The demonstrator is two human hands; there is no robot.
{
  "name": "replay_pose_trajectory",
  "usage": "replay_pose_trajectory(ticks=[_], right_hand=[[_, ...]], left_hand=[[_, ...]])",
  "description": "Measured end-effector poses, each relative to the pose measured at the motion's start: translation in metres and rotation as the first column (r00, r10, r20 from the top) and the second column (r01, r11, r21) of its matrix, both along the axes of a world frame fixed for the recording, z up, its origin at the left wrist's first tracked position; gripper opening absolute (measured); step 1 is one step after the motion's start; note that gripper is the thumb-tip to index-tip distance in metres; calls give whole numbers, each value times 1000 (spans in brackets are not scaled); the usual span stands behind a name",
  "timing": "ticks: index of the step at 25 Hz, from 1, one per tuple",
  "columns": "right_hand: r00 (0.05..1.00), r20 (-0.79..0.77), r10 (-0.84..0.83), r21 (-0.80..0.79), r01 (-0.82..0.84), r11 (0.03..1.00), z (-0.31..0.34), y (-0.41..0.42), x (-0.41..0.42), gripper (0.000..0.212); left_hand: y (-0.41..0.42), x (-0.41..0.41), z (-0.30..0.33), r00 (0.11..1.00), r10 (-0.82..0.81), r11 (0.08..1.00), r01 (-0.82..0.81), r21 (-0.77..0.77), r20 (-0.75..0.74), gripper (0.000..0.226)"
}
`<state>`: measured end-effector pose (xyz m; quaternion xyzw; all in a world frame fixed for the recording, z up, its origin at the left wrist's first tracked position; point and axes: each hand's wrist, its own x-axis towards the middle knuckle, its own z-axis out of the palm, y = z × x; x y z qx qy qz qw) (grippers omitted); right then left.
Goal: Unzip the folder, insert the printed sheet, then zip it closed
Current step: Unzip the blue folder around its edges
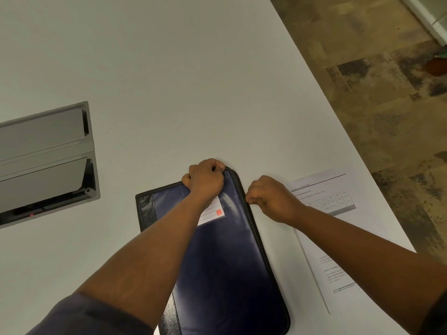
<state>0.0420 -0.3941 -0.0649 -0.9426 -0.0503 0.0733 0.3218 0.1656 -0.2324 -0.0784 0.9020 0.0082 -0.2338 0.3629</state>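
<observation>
A dark blue zip folder (229, 257) lies closed and flat on the white table (169, 68), with a white label carrying a small orange square on its cover. My left hand (205, 180) is clenched on the folder's far edge near its right corner. My right hand (271, 199) pinches something small at the folder's right edge, about where the zip runs; the puller itself is hidden by the fingers. The printed sheet (324, 238) lies flat on the table just right of the folder, partly under my right forearm.
A grey recessed cable box (46, 160) with hinged lids is set into the table at the left. The table's right edge runs diagonally past the sheet, with patterned carpet (375, 93) beyond it.
</observation>
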Motion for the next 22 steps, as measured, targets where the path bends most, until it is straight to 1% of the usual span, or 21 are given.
replay_pose_trajectory(ticks=[3,6,8,10,11,12,14,15,16,17,18,19,20,22], right_hand=[[999,18,-49,19,49,999,0,4,-13,10],[988,-41,-151,70,154,986,-3,9,-9,10],[978,-58,-199,94,204,975,-4,10,-10,10],[979,-57,-195,112,201,973,-4,9,-13,9],[978,-62,-200,131,207,970,-3,8,-13,8],[975,-67,-212,152,220,964,-3,8,-14,7],[966,-82,-245,179,256,950,-2,9,-14,7],[961,-90,-260,186,273,944,-2,10,-15,7],[957,-93,-273,194,287,938,-2,11,-15,7],[952,-96,-290,202,304,931,-1,12,-16,7],[946,-104,-308,210,324,923,0,13,-16,6],[940,-115,-320,214,338,916,0,14,-17,6],[937,-124,-325,208,345,915,2,14,-19,11],[936,-152,-319,177,343,922,3,15,-21,22]], left_hand=[[1,0,0,1000,-5,1000,4,11,10,28],[2,0,-1,1000,-7,1000,7,12,16,28],[0,-1,0,999,-16,1000,15,22,44,27],[0,-3,4,994,-43,999,40,27,105,19],[1,-5,6,987,-70,997,66,34,142,9],[3,-10,7,977,-102,994,92,62,189,14],[7,-29,9,947,-158,981,118,155,279,49],[7,-40,11,940,-154,973,91,210,306,62],[7,-51,13,950,-127,966,53,253,284,74],[6,-61,16,976,-68,961,7,278,209,85],[5,-69,20,995,11,957,-40,288,99,97],[1,-74,24,997,80,952,-72,298,-16,109],[-2,-76,27,986,122,947,-82,310,-113,119],[-9,-77,33,959,137,950,-57,306,-247,135]])
